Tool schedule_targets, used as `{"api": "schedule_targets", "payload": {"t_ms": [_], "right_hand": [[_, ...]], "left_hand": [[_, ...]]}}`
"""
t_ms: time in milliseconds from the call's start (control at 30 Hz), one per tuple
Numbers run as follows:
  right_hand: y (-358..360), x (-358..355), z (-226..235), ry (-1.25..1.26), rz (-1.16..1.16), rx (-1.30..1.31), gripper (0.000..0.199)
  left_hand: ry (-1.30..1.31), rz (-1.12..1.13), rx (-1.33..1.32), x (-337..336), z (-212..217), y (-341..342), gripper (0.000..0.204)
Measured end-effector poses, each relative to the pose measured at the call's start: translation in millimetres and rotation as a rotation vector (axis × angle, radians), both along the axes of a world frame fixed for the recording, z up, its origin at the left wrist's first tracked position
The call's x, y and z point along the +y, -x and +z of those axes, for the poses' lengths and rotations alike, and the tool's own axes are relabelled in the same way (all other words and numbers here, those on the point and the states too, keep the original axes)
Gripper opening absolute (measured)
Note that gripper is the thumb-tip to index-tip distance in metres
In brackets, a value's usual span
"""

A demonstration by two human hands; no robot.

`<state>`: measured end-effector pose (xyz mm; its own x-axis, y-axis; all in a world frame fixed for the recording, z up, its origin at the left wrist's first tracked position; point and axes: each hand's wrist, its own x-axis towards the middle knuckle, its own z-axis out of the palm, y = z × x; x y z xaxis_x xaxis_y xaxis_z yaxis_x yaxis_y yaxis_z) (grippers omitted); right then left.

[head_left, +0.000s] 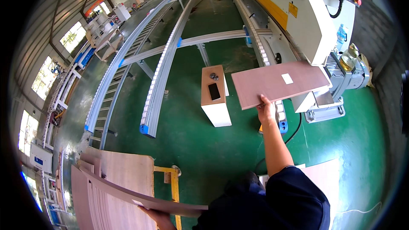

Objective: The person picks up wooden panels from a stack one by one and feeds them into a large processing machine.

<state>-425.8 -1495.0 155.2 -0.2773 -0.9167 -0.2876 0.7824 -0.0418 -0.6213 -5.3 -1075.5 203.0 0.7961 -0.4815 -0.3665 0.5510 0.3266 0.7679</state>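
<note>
My right hand [267, 109] grips the near edge of a flat brown wood-look board [260, 81], thumb on top and fingers underneath. This board carries a small white label, and its far right end reaches the edge-banding machine [313, 25]. At the lower left, my left hand [156, 217] is closed on the edge of a second, long brown board [172, 206], seen nearly edge-on and also labelled. That board stretches over a stack of similar boards [132, 172]. The left fingers are partly hidden by it.
A small white cabinet [217, 114] with a brown top bears a black phone [214, 91] and small round items. Long roller rails [164, 74] run away from me. A yellow-framed trolley [174, 185] stands by the stack; a black cable [295, 134] lies on the green floor.
</note>
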Motion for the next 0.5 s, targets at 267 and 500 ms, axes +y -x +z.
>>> {"api": "schedule_targets", "payload": {"t_ms": [267,500], "right_hand": [[-50,133,27,0.102,0.128,0.008,0.053],[-40,217,53,0.171,0.418,0.219,0.067]], "left_hand": [[0.181,-0.164,-0.04,-13,-5,-4,0.067],[-0.011,-0.045,0.097,-23,-26,-35,0.07]]}}
